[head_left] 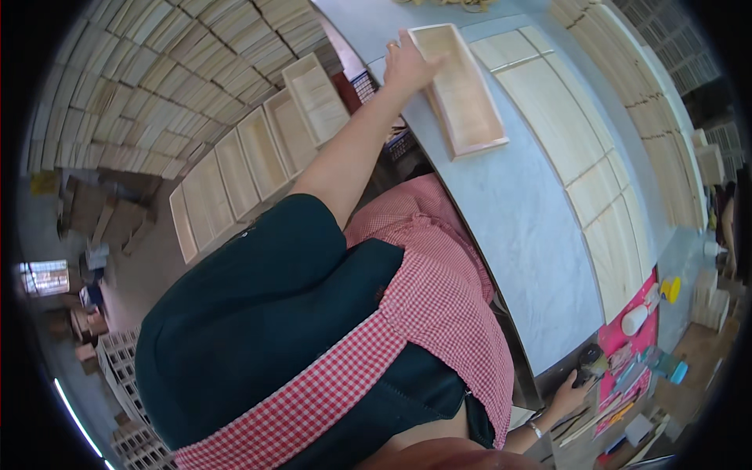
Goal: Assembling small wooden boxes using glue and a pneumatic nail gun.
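Observation:
A shallow, open rectangular wooden box (468, 102) rests on the grey-white tabletop, tilted a little by its angle in view. My left hand (411, 66) is closed on its far left wall, with the thumb reaching inside and a ring on one finger. Down at the right end of the table, my right hand (570, 395) has its fingers curled at a small dark, round-topped object (591, 362). What kind of object that is, I cannot make out. A bracelet circles the right wrist.
Flat pale wooden panels (548, 117) lie in a row along the table (501, 258). Left of me stand several open wooden boxes (262, 149) and tall wood stacks (157, 70). A pink mat (615, 337) carries a white bottle (634, 319), yellow cap (670, 290) and blue-capped bottle (666, 366).

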`<state>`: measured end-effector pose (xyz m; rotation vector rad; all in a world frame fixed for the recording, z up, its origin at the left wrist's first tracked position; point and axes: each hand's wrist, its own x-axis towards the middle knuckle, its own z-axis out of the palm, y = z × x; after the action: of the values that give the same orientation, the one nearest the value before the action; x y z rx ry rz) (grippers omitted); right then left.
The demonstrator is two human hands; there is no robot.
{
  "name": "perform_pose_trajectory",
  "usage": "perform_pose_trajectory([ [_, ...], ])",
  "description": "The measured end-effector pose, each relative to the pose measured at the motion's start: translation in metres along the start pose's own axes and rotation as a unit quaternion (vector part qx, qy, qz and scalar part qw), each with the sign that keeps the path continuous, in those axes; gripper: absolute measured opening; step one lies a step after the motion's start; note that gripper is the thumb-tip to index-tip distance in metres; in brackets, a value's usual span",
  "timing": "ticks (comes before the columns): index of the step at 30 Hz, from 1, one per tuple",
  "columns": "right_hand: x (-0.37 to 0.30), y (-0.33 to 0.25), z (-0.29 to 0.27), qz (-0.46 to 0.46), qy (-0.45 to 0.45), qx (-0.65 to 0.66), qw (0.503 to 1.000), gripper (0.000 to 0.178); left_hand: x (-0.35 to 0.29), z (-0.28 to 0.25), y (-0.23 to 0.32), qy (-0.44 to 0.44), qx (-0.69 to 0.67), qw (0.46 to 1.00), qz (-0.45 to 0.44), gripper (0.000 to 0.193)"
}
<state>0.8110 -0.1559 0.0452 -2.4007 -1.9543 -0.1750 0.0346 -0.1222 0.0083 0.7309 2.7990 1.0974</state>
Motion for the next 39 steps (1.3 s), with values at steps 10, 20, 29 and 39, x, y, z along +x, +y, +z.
perform_pose_trajectory([
  [10, 0.038, -0.057, -0.028, -0.047, 0.044, 0.11, 0.992, 0.057, -0.112, -0.028, -0.007, -0.088, -0.141, 0.98, -0.112, 0.047],
  [20, 0.029, -0.16, -0.028, -0.09, 0.024, 0.177, 0.98, 0.051, -0.132, -0.198, -0.206, 0.207, -0.126, 0.955, -0.173, 0.025],
  [29, 0.015, -0.214, -0.039, -0.14, -0.006, 0.217, 0.966, 0.049, -0.12, -0.133, -0.315, 0.167, -0.138, 0.942, -0.256, 0.031],
  [39, 0.023, -0.247, -0.023, -0.207, -0.04, 0.269, 0.94, 0.036, -0.12, -0.136, -0.335, 0.143, -0.171, 0.931, -0.288, 0.036],
])
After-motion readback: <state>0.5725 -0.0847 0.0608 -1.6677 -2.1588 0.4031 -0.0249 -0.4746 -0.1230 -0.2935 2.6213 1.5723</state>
